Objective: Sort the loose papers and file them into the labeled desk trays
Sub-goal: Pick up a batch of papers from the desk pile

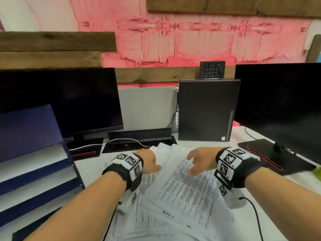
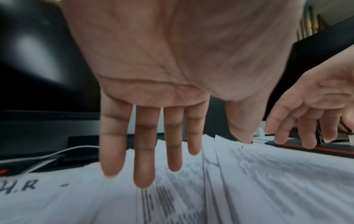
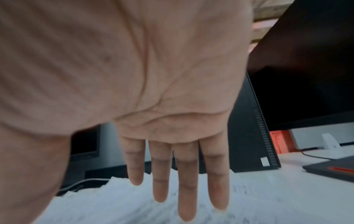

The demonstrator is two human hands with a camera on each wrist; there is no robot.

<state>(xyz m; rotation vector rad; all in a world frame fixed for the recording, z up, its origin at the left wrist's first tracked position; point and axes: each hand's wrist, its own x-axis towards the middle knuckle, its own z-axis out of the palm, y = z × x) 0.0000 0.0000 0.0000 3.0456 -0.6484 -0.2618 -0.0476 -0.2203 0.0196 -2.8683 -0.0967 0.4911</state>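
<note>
White printed papers [image 1: 182, 188] lie in a loose, overlapping heap in the middle of the worktop [image 1: 93, 173], fanned at different angles, directly in front of the person. One sheet at the heap's left edge bears handwritten letters, seen in the left wrist view. The left hand [image 1: 149, 160] hovers over the far left part of the heap with fingers [image 2: 143, 166] straight and spread, palm down, holding nothing. The right hand [image 1: 199, 160] hangs just above the upper right sheets, its fingers [image 3: 185, 189] extended and relaxed, also holding nothing; whether either hand touches the paper cannot be told. Both wrists wear black bands with black-and-white square markers. At the left edge of the worktop stand the dark blue stacked desk trays [image 1: 34, 171], with white sheets showing in the tiers. Behind the heap are a dark monitor [image 1: 69, 101] on the left, a black computer case [image 1: 206, 110] upright in the middle, and a second monitor [image 1: 281, 101] on the right.
</note>
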